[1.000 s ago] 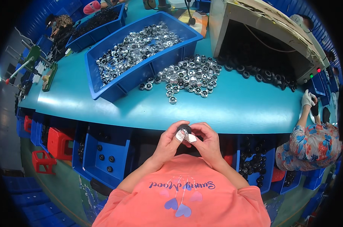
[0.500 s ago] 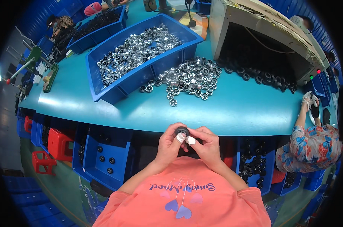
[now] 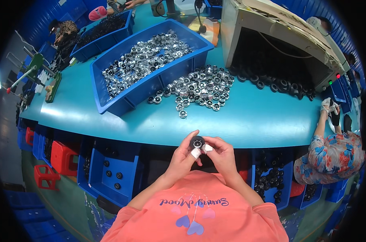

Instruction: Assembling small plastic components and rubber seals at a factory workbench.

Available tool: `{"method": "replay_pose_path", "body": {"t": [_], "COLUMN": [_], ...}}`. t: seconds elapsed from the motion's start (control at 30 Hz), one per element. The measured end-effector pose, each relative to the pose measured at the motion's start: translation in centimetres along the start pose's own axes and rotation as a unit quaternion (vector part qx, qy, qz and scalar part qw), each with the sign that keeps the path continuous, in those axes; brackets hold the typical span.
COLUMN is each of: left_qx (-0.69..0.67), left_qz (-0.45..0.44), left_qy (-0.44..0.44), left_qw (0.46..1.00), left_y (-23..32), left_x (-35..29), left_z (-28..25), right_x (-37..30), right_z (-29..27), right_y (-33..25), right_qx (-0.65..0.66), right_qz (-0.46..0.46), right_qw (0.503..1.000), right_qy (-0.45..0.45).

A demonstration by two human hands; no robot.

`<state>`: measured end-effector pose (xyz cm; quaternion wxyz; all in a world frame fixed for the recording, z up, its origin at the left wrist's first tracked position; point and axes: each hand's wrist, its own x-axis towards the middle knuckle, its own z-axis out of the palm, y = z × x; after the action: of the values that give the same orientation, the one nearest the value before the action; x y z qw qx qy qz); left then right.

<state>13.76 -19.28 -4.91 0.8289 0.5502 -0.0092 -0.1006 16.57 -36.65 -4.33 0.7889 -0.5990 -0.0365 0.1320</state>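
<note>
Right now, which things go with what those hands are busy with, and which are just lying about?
Seems part of the job:
the small wheel, in the left grip and right grip
the silver wheel pieces, loose and in the blue tub
probably the black rings

Seems just lying about:
the red stool
the orange cloth

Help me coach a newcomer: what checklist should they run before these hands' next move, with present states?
1. Small round black-rimmed wheel with silver centre held between left hand and right hand: ok.
2. Its centre sitting flush in the rim: cannot tell; too small.
3. White wrappings on both thumbs: ok.
4. Shiny silver round hubs piled ahead on the smooth teal tabletop: ok.
5. Ring-shaped black tyres at the mouth of the cream boxy machine: ok.
6. Room in the blue rectangular plastic bin below, left: ok; bare floor shows.
</note>
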Motion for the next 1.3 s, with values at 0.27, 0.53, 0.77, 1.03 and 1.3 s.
{"method": "replay_pose_path", "body": {"t": [0.27, 0.53, 0.77, 1.03, 1.3], "left_qx": [0.208, 0.442, 0.362, 0.133, 0.3], "left_qz": [0.036, 0.194, 0.129, -0.043, 0.111], "left_qy": [-0.009, 0.039, 0.026, 0.013, 0.017], "left_qw": [0.978, 0.875, 0.923, 0.99, 0.947], "left_y": [1.1, 0.3, 0.9, 1.2, -1.0], "left_x": [0.0, 0.0, 0.2, 0.7, 0.8], "left_z": [0.7, 2.0, 2.5, 2.1, 1.9], "right_x": [0.2, 0.1, 0.1, 0.5, 0.9], "right_z": [-0.4, -0.1, -0.7, -2.6, -2.1], "right_y": [0.8, 0.8, 0.1, 0.0, 1.8], "right_qx": [-0.062, -0.075, -0.015, 0.068, 0.019], "right_qz": [-0.013, -0.019, 0.014, 0.046, -0.004], "right_qw": [0.998, 0.996, 0.999, 0.997, 1.0], "right_qy": [0.023, 0.054, 0.032, -0.012, 0.016]}}
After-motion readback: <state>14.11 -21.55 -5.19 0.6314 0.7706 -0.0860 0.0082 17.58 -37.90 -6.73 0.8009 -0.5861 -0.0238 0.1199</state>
